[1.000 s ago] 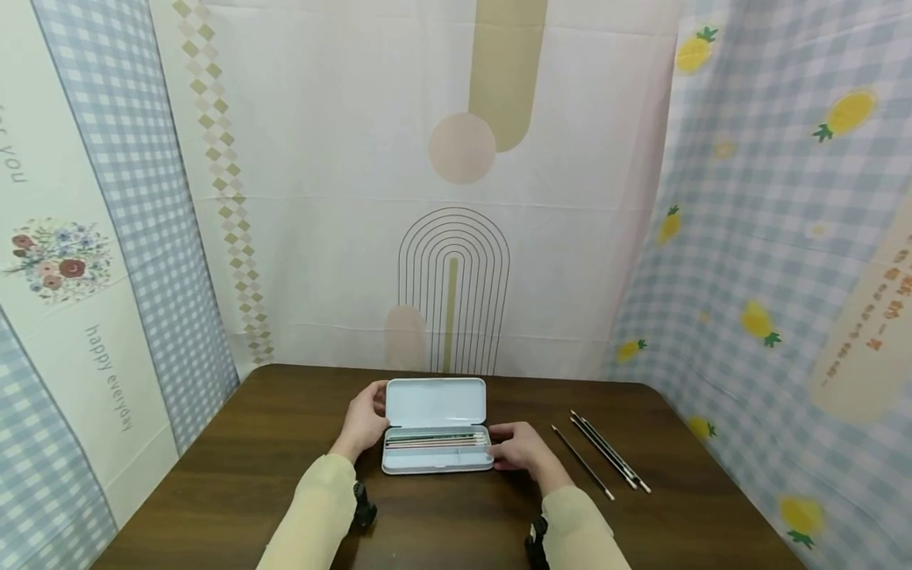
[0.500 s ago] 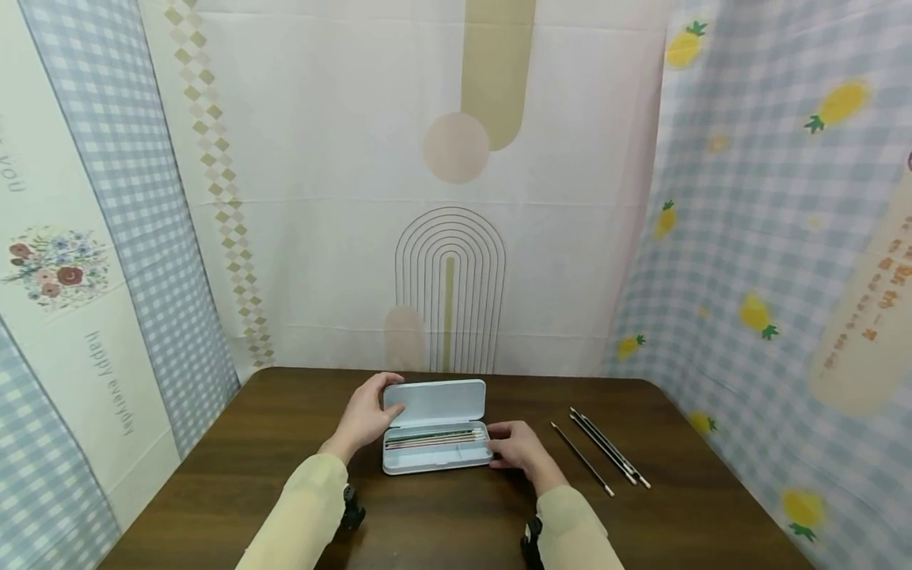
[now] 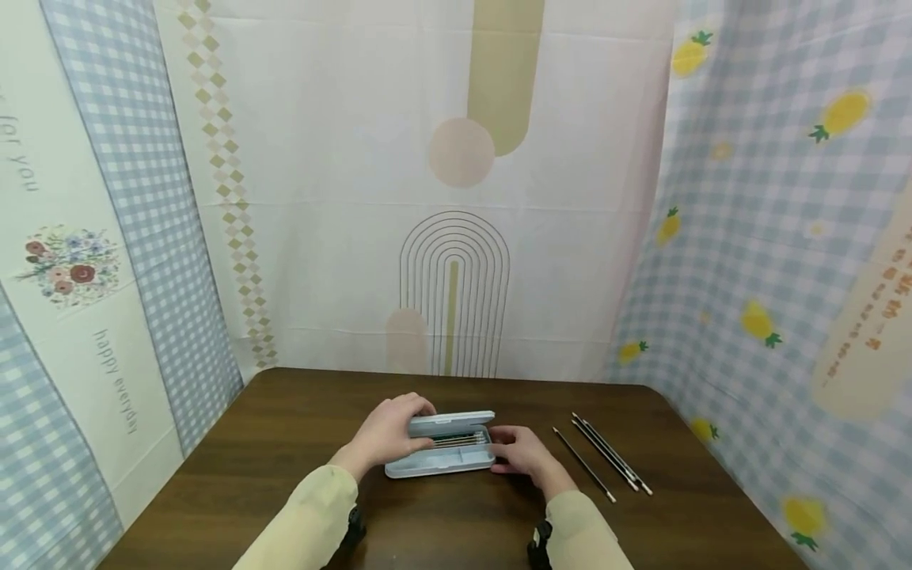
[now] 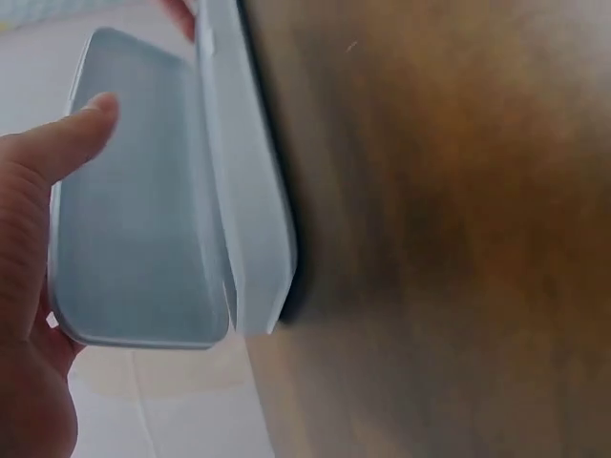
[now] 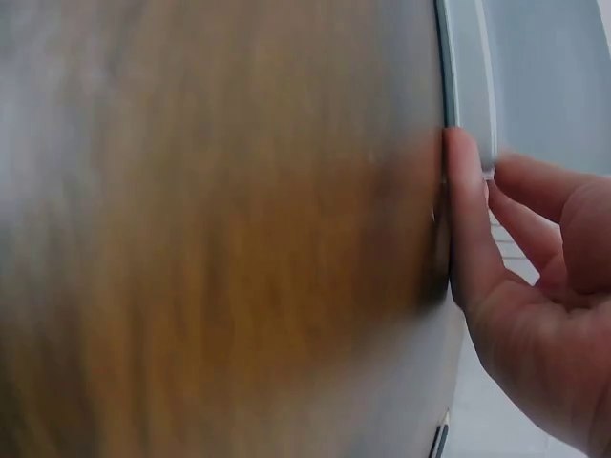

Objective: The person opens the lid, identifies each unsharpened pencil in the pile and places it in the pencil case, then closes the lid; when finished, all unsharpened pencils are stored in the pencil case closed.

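A light blue pencil case lies on the table with its hinged lid tilted partway down. Several pencils lie in its rear compartment, partly hidden by the lid and fingers. My left hand grips the lid's left end; in the left wrist view its thumb is on the lid's inner face. The case's right end is held by my right hand. In the right wrist view, that hand has its thumb and fingers about the corner of the case.
Right of the right hand, a single dark pencil lies on the brown wooden table. Beside it is a small bunch of dark pencils with white ends. Patterned cloths hang behind the table and along both sides.
The lid has swung from upright toward the base. My left hand has moved from the case's left side onto the lid and forward with it. The right hand stays at the right end.
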A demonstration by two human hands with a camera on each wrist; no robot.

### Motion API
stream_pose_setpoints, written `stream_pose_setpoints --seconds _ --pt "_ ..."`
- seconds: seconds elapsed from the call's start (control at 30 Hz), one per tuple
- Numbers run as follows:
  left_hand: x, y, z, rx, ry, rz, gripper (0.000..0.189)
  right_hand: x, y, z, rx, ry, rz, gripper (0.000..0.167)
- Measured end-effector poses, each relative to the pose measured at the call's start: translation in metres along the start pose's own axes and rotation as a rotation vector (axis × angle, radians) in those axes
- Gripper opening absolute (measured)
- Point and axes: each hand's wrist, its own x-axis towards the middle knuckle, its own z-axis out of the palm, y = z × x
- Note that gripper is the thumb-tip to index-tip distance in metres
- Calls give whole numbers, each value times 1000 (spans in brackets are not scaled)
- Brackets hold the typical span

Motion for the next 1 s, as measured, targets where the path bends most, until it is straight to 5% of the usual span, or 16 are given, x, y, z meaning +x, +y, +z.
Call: stream_pose_setpoints --seconds 0.2,0.43,0.67,0.87,1.0 --pt "-7 10 0 20 -97 22 34 1 -7 -13 -66 -147 -45 59" --pt "-10 11 4 24 -127 20 27 0 -15 -23 -380 -189 -270 75" --pt "-9 14 11 78 -151 34 27 14 -8 -17 -639 -252 -394 62" --pt "-8 25 16 163 -158 56 29 31 6 -9 -737 -264 -388 53" --pt "-7 31 19 220 -177 39 34 22 -4 -5 -758 -241 -378 49"
